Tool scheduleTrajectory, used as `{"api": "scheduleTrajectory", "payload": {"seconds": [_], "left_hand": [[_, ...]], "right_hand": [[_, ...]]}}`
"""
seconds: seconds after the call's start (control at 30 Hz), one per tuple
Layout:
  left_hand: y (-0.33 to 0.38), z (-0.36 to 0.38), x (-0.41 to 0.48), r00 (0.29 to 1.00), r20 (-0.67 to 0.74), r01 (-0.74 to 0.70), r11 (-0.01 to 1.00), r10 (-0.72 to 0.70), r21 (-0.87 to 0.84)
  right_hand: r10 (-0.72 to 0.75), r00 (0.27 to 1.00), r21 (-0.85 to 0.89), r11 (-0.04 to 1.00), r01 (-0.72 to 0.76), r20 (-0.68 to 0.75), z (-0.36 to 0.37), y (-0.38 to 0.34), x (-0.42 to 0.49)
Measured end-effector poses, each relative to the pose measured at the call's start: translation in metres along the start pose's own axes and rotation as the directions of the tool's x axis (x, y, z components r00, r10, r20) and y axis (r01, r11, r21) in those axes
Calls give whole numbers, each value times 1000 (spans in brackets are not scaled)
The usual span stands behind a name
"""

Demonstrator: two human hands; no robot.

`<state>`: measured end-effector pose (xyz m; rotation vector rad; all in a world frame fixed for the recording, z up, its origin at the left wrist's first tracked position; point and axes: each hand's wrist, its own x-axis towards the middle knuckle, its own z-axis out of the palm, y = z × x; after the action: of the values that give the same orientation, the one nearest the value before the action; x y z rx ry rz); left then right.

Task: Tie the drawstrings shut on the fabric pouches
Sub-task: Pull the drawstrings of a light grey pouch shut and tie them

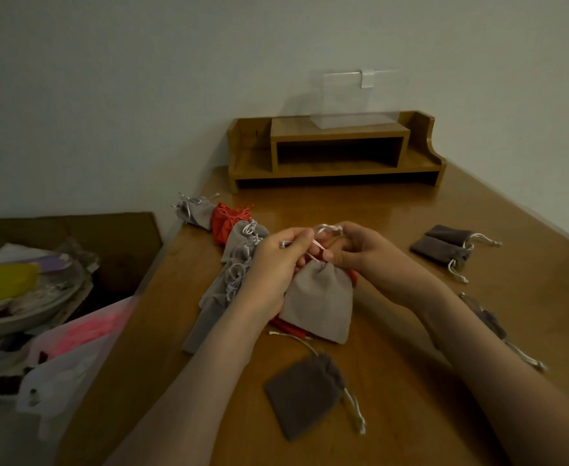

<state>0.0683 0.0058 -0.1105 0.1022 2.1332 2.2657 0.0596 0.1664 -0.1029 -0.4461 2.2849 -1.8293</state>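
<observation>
While both hands meet over the brown wooden table (pixel 394 314), a light beige fabric pouch (pixel 316 304) sits between them at mid-table, its mouth gathered and pointing to 12 o'clock. The left hand (pixel 276 264) has its fingers curled and pinches one strand of the white drawstring cord (pixel 313 245). The right hand (pixel 363 253), fingers also curled, pinches the cord's loop just above the pouch neck.

Around the held pouch:
- 6 o'clock — a dark brown fabric pouch (pixel 305 395) lies flat, with its cords trailing to the right.
- A strip of red fabric (pixel 289 329) shows under the lower edge.
- 9 to 10 o'clock — a heap of grey pouches (pixel 239 264), with a red-orange pouch (pixel 224 223) beyond it.
- 2 o'clock, well apart: two dark brown pouches (pixel 444 245) lie side by side.
- 12 o'clock, against the wall: a wooden desk shelf (pixel 336 153) with a clear acrylic stand (pixel 353 99) on top.
</observation>
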Motion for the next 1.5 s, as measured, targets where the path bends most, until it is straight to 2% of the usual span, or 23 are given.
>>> {"api": "scheduleTrajectory", "payload": {"seconds": [0.13,0.2,0.27,0.4,0.47,0.5,0.53,0.6,0.63,0.7,0.83,1.0,1.07,1.1,1.17,1.27,1.33,1.4,1.5], "left_hand": [[4,1,0,990,96,119,964,-99,-237],[5,1,0,987,129,126,952,-93,-280],[6,0,0,987,145,103,970,-71,-220],[6,-3,-4,995,100,-3,1000,6,-30],[4,-4,-4,994,53,-99,982,92,160],[2,-4,-5,984,37,-175,929,173,325],[1,-3,-5,965,43,-246,832,260,498],[-2,1,-6,910,94,-333,577,405,746],[-4,2,-5,887,126,-356,484,444,800],[-8,3,-5,861,161,-371,380,482,848],[-10,1,-6,792,216,-444,296,572,846],[-11,0,-4,738,265,-531,293,621,795],[-11,-1,-5,753,271,-530,309,600,790],[-10,-1,-5,786,259,-502,334,562,798],[-9,-3,-5,856,184,-405,407,482,819],[-8,-9,-3,865,91,-349,460,494,816],[-10,-10,-2,878,62,-307,460,474,833],[-12,-10,1,901,26,-248,463,434,851],[-17,-13,4,913,43,-241,452,405,859]], "right_hand": [[92,996,91,992,-91,-2,-2,2,2],[141,990,189,972,-137,-12,-4,2,2],[142,990,266,954,-138,3,-5,3,1],[111,994,264,958,-113,23,-7,4,-1],[105,994,264,958,-112,38,-5,3,0],[102,994,270,957,-109,41,-5,3,0],[97,994,275,956,-105,43,-4,4,1],[85,995,267,959,-96,54,-3,4,1],[83,995,261,961,-96,63,-2,4,1],[94,992,238,965,-111,84,-1,5,1],[131,982,92,985,-145,138,1,6,2],[121,978,80,987,-136,167,2,8,1],[134,981,99,984,-148,139,2,8,1],[151,981,130,977,-166,118,3,8,0],[197,980,186,964,-192,-5,4,6,1],[281,904,305,935,-181,-322,0,3,5],[321,867,358,916,-182,-380,-2,2,4],[316,869,283,934,-216,-379,-3,5,4],[149,880,79,989,-127,-451,-6,14,6]]}}
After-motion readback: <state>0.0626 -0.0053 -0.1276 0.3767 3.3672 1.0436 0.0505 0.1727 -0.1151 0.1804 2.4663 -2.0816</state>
